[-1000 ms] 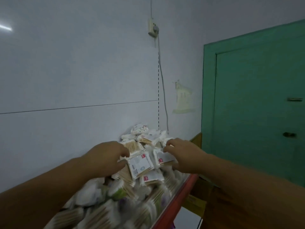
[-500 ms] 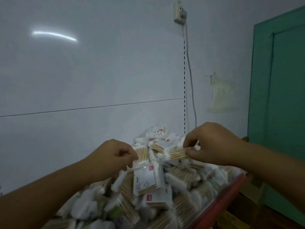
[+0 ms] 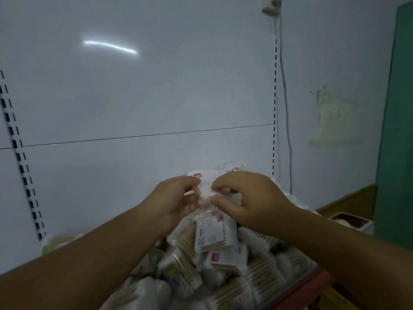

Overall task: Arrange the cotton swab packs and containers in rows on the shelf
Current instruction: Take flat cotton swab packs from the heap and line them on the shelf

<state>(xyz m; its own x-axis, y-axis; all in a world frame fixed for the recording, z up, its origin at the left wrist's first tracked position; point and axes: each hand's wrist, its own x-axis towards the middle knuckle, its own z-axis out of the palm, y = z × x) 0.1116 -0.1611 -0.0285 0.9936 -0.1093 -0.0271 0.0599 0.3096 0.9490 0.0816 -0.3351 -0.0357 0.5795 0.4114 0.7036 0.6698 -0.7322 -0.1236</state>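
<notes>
A heap of clear cotton swab packs (image 3: 214,247) with wooden sticks and red-marked labels covers the shelf below me. Above the heap, my left hand (image 3: 172,202) and my right hand (image 3: 245,198) meet and both pinch a small bundle of swab packs (image 3: 206,191) between fingers and thumb. One white pack with a red tag sticks up behind my fingers. The shelf's red front edge (image 3: 312,285) shows at the lower right. Packs under my forearms are hidden.
A white back panel (image 3: 134,97) with slotted uprights (image 3: 274,108) rises behind the heap. A cable (image 3: 287,113) hangs from a wall socket (image 3: 271,5). A green door (image 3: 400,130) stands at the right, with a wooden ledge (image 3: 350,202) and a dark red tray (image 3: 350,221) below it.
My hands have come together above the heap; the right one carried its swab pack left to the pack in the left one. The view has swung left.
</notes>
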